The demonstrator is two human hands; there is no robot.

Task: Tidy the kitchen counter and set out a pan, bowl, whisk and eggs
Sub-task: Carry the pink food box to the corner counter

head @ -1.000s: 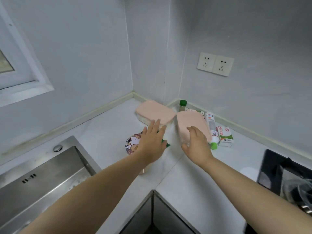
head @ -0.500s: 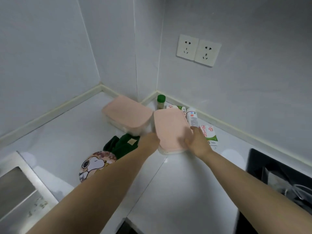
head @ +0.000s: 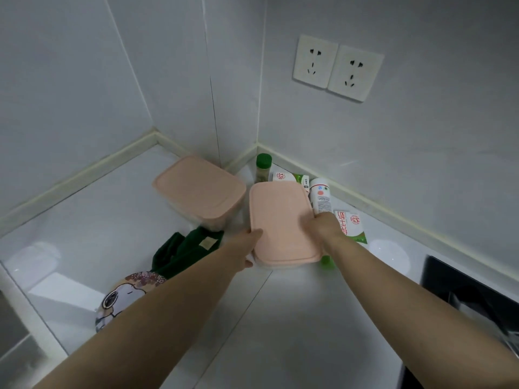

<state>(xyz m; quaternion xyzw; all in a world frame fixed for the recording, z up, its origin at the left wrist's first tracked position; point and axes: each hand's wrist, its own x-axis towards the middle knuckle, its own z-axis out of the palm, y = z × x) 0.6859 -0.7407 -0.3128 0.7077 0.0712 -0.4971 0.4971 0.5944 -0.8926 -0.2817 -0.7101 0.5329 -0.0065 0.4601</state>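
Two pink-lidded clear storage boxes sit in the counter's corner. The nearer pink-lidded box (head: 282, 223) is held from both sides. My left hand (head: 245, 248) grips its left front edge, thumb on the lid. My right hand (head: 325, 227) grips its right edge, fingers curled over the side. The second pink-lidded box (head: 198, 189) stands just behind and to the left, against the wall. No pan, bowl, whisk or eggs are in view.
A green-capped spice jar (head: 263, 168), a white bottle (head: 321, 195) and green-white packets (head: 352, 224) lie along the right wall. A dark green cloth (head: 182, 251) and a cartoon-dog item (head: 123, 296) lie left of my arm. The black hob (head: 471, 293) is at right.
Both hands went from hovering over the counter to taking hold of the nearer box at its two sides. The camera has moved closer to the corner and the sink has left view.
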